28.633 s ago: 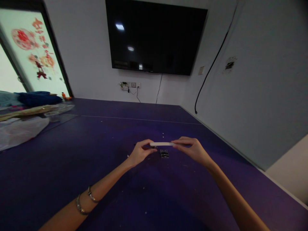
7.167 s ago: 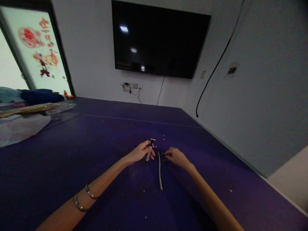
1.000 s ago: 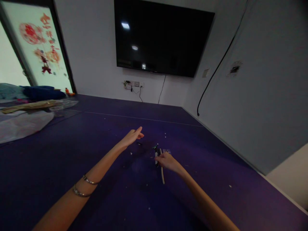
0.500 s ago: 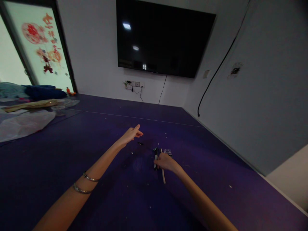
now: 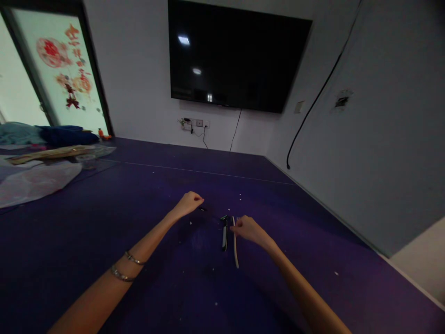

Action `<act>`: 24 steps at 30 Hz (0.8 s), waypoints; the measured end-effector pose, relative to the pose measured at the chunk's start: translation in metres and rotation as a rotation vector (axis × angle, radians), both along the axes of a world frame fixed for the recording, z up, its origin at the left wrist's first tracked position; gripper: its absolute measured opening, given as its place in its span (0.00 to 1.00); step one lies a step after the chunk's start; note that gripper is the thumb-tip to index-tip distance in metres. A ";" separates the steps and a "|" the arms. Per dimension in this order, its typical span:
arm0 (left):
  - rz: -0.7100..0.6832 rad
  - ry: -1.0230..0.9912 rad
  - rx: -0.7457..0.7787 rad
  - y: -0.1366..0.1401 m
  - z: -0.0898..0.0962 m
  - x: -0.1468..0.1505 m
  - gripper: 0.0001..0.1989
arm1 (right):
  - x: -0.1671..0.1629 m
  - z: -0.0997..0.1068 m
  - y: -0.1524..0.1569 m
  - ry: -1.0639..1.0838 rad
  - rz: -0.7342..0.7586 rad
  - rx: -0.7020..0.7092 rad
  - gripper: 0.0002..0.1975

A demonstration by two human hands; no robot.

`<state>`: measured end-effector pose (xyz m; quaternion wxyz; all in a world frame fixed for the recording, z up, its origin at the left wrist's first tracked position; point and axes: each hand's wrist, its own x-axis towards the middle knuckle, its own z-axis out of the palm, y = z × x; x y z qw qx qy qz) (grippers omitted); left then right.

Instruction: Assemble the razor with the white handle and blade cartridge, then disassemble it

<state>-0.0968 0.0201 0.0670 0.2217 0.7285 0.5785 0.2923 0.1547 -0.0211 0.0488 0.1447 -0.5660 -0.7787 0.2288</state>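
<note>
My left hand (image 5: 189,203) is closed, fingertips pinched together just above a small black piece (image 5: 202,208) on the purple floor. Whether it touches that piece I cannot tell. My right hand (image 5: 251,230) is also closed, its fingertips at the upper part of a thin, pale, slightly curved strip (image 5: 236,253); what lies between them is hidden. Left of the strip lies a black-and-grey tool (image 5: 225,235), long-handled with a crosswise head like a razor's. Behind my right hand, a small printed item is almost wholly covered.
White crumbs (image 5: 216,304) dot the purple floor (image 5: 156,292). Plastic sheeting (image 5: 38,183) and dark blue cloth (image 5: 69,134) lie at the left. A television (image 5: 239,55) hangs on the far wall, and a black cable (image 5: 313,104) dangles along the right wall.
My left hand has drawn back and down, its outstretched fingers now pinched. My right hand has left the razor-like tool and moved right to the strip, covering the printed item.
</note>
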 end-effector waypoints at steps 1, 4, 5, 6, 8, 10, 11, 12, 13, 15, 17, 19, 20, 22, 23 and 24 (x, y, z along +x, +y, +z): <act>0.006 0.043 0.032 0.002 -0.007 0.000 0.15 | 0.007 -0.001 0.003 0.014 -0.005 0.007 0.13; 0.000 0.151 0.100 0.009 -0.028 0.000 0.13 | 0.027 -0.007 0.012 0.085 -0.020 0.008 0.13; -0.021 0.198 0.135 0.011 -0.034 -0.001 0.13 | 0.032 -0.009 0.014 0.112 -0.028 0.000 0.14; -0.057 0.247 0.179 0.013 -0.039 -0.002 0.13 | 0.037 -0.011 0.017 0.134 -0.038 -0.009 0.14; -0.125 0.334 0.252 0.017 -0.047 -0.006 0.13 | 0.045 -0.014 0.020 0.154 -0.063 -0.021 0.15; -0.165 0.380 0.279 0.021 -0.051 -0.011 0.13 | 0.051 -0.016 0.024 0.159 -0.077 -0.021 0.14; -0.180 0.388 0.278 0.022 -0.053 -0.013 0.12 | 0.053 -0.016 0.025 0.160 -0.082 -0.017 0.14; -0.197 0.394 0.276 0.024 -0.054 -0.015 0.12 | 0.054 -0.016 0.026 0.162 -0.087 -0.010 0.14; -0.214 0.398 0.274 0.025 -0.054 -0.017 0.12 | 0.055 -0.015 0.027 0.165 -0.092 -0.004 0.14; -0.241 0.400 0.273 0.026 -0.055 -0.020 0.11 | 0.057 -0.013 0.028 0.170 -0.103 0.009 0.14; -0.254 0.397 0.276 0.027 -0.056 -0.021 0.11 | 0.058 -0.011 0.029 0.176 -0.103 0.022 0.14; -0.260 0.390 0.281 0.026 -0.056 -0.022 0.11 | 0.058 -0.010 0.029 0.187 -0.099 0.032 0.15; -0.263 0.386 0.283 0.026 -0.056 -0.022 0.11 | 0.058 -0.009 0.029 0.192 -0.097 0.035 0.15; -0.266 0.384 0.287 0.026 -0.055 -0.022 0.11 | 0.058 -0.008 0.029 0.207 -0.101 0.037 0.15; -0.270 0.385 0.289 0.026 -0.055 -0.021 0.11 | 0.058 -0.008 0.028 0.213 -0.103 0.037 0.15; -0.274 0.389 0.292 0.026 -0.054 -0.021 0.11 | 0.057 -0.008 0.028 0.218 -0.104 0.038 0.15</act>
